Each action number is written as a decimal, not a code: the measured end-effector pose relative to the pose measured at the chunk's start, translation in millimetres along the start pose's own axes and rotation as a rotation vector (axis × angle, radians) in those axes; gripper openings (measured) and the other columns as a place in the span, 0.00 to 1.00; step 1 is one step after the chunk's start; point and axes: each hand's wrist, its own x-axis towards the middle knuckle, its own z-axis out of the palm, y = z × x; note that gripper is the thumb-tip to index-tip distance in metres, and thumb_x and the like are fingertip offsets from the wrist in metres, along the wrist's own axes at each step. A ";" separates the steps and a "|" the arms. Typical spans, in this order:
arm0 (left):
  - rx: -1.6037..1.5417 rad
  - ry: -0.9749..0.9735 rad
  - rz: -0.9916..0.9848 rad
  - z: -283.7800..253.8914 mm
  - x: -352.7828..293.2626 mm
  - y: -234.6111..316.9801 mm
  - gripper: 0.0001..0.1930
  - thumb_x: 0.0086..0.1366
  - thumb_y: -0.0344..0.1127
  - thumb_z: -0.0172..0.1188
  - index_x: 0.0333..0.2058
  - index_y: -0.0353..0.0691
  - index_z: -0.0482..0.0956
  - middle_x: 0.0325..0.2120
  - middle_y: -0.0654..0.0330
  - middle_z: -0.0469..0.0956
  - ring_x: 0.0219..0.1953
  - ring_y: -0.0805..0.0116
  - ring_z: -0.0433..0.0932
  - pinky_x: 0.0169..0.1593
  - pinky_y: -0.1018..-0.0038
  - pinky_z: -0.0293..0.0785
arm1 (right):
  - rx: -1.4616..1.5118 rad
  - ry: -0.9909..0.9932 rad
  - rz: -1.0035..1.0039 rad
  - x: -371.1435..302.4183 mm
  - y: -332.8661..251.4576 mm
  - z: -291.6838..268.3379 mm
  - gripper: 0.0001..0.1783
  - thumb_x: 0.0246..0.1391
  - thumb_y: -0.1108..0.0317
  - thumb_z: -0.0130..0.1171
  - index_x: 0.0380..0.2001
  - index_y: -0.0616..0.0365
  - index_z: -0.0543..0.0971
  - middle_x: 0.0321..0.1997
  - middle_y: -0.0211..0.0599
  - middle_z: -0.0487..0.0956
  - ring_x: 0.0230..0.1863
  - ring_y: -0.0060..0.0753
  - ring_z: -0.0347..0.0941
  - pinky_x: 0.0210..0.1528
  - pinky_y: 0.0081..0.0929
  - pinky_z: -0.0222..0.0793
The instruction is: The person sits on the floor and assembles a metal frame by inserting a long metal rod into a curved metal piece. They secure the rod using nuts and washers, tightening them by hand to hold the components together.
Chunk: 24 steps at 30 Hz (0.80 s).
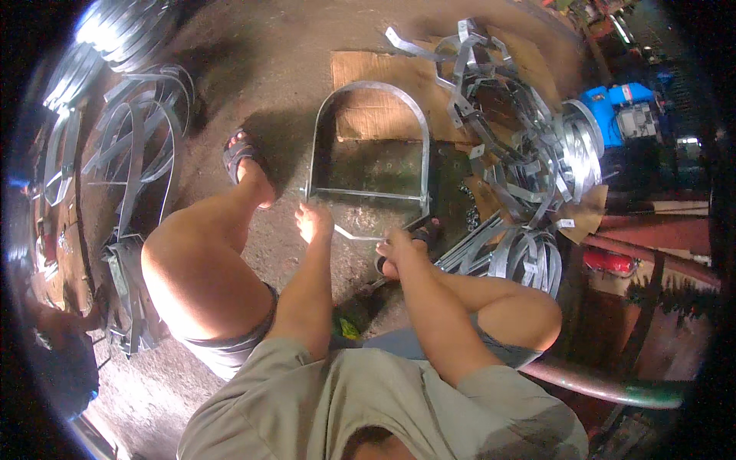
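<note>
A clevis hanger [426, 153], made of bright flat metal strip, lies in front of me with its rounded arch pointing away. A thin cross rod [368, 195] spans its two legs, and a shallow bent strip [356, 237] forms the near side. My left hand [314, 224] is closed at the near left corner, just below the rod's end. At the right end of the bent strip, my right hand [396, 247] has its fingers curled round the metal, close to my sandalled right foot. Both palms and the exact grip points are hidden.
Flat cardboard [360, 115] lies beyond the hanger. Bent metal brackets [468, 69] are heaped at the right, near loose nuts [469, 203], a strip coil [586, 142] and a blue machine [622, 111]. Metal hoops [134, 146] stand left. Someone in dark clothing [61, 345] is at the left edge.
</note>
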 end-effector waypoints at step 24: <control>0.045 -0.212 -0.013 -28.0 -27.8 0.2 0.37 0.60 0.52 0.59 0.65 0.48 0.62 0.61 0.50 0.67 0.63 0.51 0.68 0.62 0.53 0.67 | -0.873 0.124 -0.663 -62.7 -21.9 -6.1 0.27 0.52 0.61 0.66 0.51 0.66 0.78 0.53 0.51 0.80 0.53 0.50 0.76 0.54 0.44 0.69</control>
